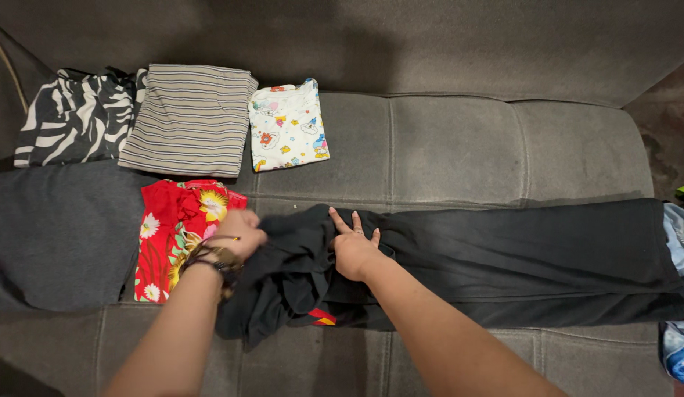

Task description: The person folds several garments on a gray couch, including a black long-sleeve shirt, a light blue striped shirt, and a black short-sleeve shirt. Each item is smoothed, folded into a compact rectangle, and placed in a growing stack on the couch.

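A long black garment (518,257) lies stretched across the grey sofa seat (445,147), bunched up at its left end. My left hand (238,234), with dark bracelets on the wrist, is closed on the bunched black fabric at that end. Flat on the black cloth just to the right rests my right hand (353,246), fingers spread and pressing down. A small red and yellow patch shows at the garment's lower edge.
Folded clothes lie at the back left: a zebra-print piece (74,117), a striped piece (189,117) and a white cartoon-print piece (287,125). A red floral cloth (173,228) sits beside a dark grey one (59,235). Blue fabric (680,294) lies at the right edge.
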